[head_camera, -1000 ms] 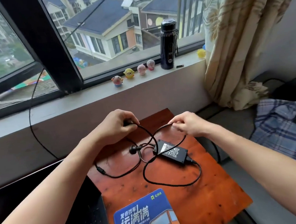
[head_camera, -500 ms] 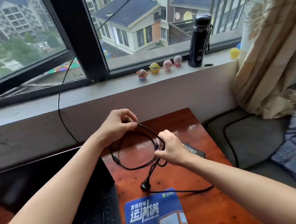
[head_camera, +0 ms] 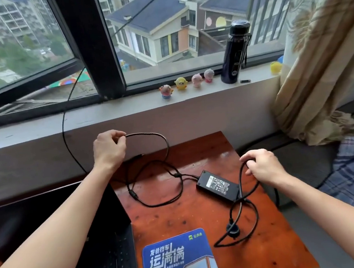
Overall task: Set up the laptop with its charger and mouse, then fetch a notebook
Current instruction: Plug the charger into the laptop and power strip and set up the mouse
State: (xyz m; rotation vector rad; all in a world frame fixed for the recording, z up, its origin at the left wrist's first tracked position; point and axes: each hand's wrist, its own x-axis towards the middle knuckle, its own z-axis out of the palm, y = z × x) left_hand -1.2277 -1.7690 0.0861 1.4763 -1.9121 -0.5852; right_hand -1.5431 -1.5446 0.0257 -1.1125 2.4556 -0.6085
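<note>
Starting at my left, the laptop (head_camera: pixel 108 237) sits dark against the near-left edge of the table (head_camera: pixel 269 243). Above it my left hand (head_camera: pixel 108 150) is held off the wood, thumb and fingers pinching the thin cord (head_camera: pixel 163 139). The cord arcs out and drops into loose loops that cross one another on the tabletop. Those loops run to the charger brick (head_camera: pixel 217 185), which lies flat and label up mid-table, with the mouse pad (head_camera: pixel 179 261) nearer me. Past the brick the wall plug (head_camera: pixel 233 231) lies on the wood inside another loop. My right hand (head_camera: pixel 261 165) has its fingers curled round the mains cord (head_camera: pixel 241 179) near the table's right edge. I see no mouse and no notebook. The risk, as I judge it, is that the crossed loops cinch into a knot if I draw my hands apart too fast. A tug from the right could also drag the brick or plug off that edge. Feeding slack out slowly should avoid both.
</note>
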